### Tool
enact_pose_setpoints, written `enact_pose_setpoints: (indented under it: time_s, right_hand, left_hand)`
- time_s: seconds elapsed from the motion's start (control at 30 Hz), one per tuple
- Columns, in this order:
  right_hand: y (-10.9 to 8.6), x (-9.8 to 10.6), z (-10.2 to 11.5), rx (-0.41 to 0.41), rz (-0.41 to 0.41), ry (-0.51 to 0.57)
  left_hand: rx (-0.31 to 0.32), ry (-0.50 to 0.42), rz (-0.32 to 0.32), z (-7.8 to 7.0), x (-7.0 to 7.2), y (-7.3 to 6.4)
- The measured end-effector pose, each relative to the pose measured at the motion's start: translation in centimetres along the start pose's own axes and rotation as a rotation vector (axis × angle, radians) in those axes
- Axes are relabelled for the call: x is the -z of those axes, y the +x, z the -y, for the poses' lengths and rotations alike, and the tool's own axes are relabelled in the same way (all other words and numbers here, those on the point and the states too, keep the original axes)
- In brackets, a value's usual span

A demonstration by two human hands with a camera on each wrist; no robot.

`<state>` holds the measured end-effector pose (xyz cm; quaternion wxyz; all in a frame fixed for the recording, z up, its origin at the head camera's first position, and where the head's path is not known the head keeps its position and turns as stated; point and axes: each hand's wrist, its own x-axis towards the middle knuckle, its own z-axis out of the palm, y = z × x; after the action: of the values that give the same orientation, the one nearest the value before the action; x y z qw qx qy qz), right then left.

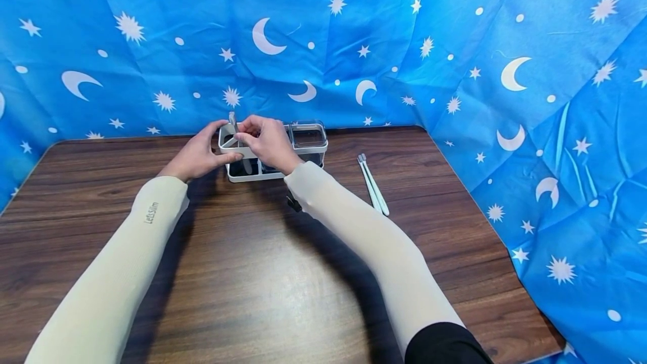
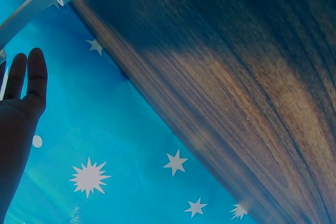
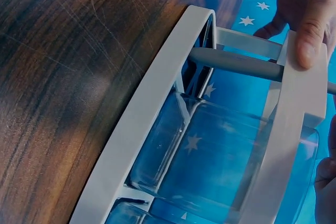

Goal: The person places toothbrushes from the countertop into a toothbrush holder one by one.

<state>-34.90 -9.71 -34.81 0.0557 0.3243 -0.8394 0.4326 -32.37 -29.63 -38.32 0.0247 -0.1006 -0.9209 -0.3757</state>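
Note:
A white toothbrush holder (image 1: pixel 260 176) with clear cups (image 3: pixel 215 150) stands near the table's back edge. My left hand (image 1: pixel 194 153) grips its left end, with the thumb on the front of the upper rim; in the right wrist view that thumb (image 3: pixel 308 51) presses on the rim. My right hand (image 1: pixel 270 142) pinches a grey toothbrush (image 1: pixel 232 119) near its upper part. The brush stands upright in the left slot, head up, and its grey handle (image 3: pixel 236 62) reaches down through the frame to the lower tray. In the left wrist view, two left fingers (image 2: pixel 35 74) extend below the rim.
Two mint-green toothbrushes (image 1: pixel 373 184) lie side by side on the wooden table (image 1: pixel 263 274), right of the holder. A blue cloth (image 1: pixel 313 16) with moons and stars hangs behind the table and along its right side.

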Motion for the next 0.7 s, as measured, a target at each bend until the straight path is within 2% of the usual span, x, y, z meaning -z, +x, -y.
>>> enact_pose_setpoints:
  time_s: [0.37,0.7]
  right_hand:
    - [0.01,0.09,-0.16,-0.029,0.023,0.007]
    - [-0.21,0.22,-0.5,-0.034,0.041,0.016]
  left_hand:
    - [-0.027,-0.019,-0.002,0.13,-0.15,0.26]
    - [-0.019,-0.028,-0.005,0.46,-0.35,0.36]
